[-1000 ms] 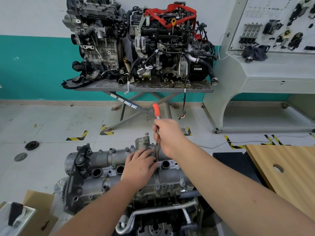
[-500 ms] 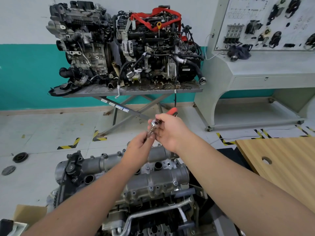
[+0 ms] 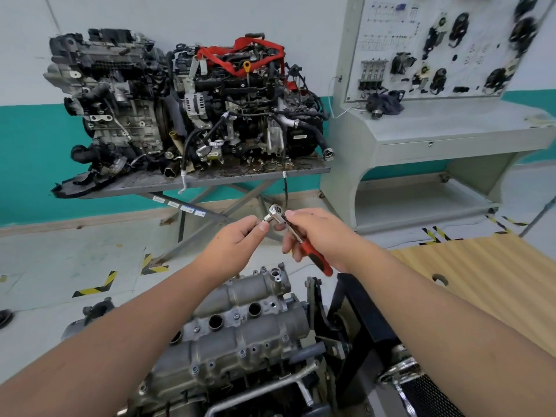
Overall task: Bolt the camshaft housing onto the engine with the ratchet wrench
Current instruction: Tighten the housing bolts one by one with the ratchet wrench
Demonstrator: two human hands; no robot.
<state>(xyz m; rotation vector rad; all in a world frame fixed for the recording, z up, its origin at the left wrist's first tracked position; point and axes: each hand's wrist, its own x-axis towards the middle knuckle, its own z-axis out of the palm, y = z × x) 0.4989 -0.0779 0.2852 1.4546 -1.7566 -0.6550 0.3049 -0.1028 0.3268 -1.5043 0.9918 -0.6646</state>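
A person's two bare hands meet at mid-frame, raised above the engine. The right hand (image 3: 319, 236) grips the ratchet wrench (image 3: 296, 234), fingers curled round its shaft, the red handle (image 3: 317, 260) jutting out below the palm toward the lower right and the chrome head at the top. The left hand (image 3: 233, 240) pinches the socket (image 3: 267, 218) fitted at the wrench head between thumb and fingertips. Below both hands, at lower centre, the grey camshaft housing (image 3: 240, 323) sits on top of the engine (image 3: 234, 383), untouched by either hand. Two other engines rest on a metal stand (image 3: 210, 179) at upper left; a wooden table (image 3: 481, 275) lies at right, a grey display bench (image 3: 436, 127) at upper right.
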